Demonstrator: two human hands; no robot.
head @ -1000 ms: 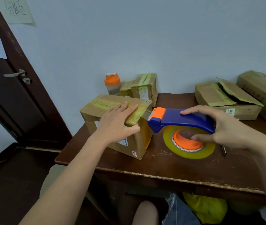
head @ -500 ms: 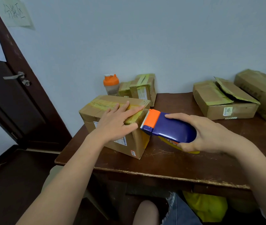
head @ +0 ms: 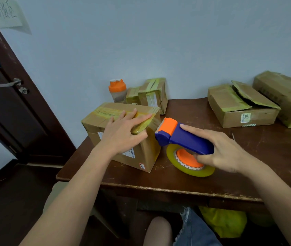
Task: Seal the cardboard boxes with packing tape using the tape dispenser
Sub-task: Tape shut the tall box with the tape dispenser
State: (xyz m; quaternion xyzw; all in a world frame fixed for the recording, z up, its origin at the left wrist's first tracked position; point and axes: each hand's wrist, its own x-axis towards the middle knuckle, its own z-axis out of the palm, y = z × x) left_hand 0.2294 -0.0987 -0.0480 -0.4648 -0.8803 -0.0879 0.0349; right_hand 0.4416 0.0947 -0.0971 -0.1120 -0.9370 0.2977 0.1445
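A cardboard box [head: 141,153] with yellowish tape across its top sits at the left front of the dark wooden table [head: 159,181]. My left hand [head: 123,132] lies flat on the box's top, fingers straight, pressing the tape near the right edge. My right hand [head: 224,150] grips the blue and orange tape dispenser [head: 182,137] by its handle. The dispenser's toothed orange head sits just right of the box's top right edge. Its yellow tape roll [head: 189,162] hangs below, close to the tabletop.
An orange-lidded shaker bottle [head: 117,90] and two small taped boxes [head: 151,95] stand at the back by the wall. A box with a torn open flap [head: 240,107] and another box [head: 286,96] lie at the right. A dark door [head: 8,107] stands left.
The dispenser swung against the box's right edge half a second ago, then pulled back slightly and tilted, so the tape roll shows again. My left hand stayed pressed on the box top.
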